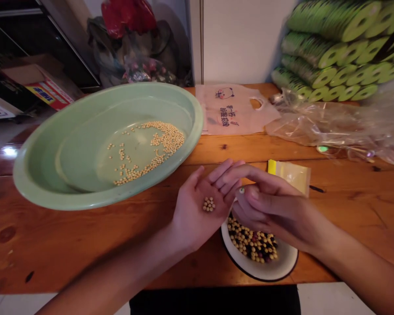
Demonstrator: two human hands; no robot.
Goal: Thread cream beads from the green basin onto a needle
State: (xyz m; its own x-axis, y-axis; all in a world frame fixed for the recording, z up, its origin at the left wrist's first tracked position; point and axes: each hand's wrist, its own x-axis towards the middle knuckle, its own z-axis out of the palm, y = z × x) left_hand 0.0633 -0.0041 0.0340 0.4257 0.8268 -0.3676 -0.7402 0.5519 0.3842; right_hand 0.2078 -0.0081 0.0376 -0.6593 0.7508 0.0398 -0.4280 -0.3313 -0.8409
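My left hand (pixel 200 210) is palm up with its fingers spread, and several pale beads (pixel 209 204) rest loose in the palm. Just right of it, my right hand (pixel 262 197) is closed, its thumb and fingers pinching a small pale bead (pixel 242 190). Partly beneath my right hand is a white bowl (pixel 287 262) with a dark rim, holding yellow, black and dark red beads (pixel 252 240). At the left, a large green basin (pixel 85 109) holds many small pale beads (pixel 167 138), mostly along its right and near side.
Behind my hands lie a printed plastic bag (pixel 230 109) and crumpled clear bags (pixel 325 127). A small clear packet (pixel 292 175) with a yellow edge is right of my right hand. Green spools (pixel 341 52) are stacked at the back right. An open carton (pixel 49 83) stands beyond the basin.
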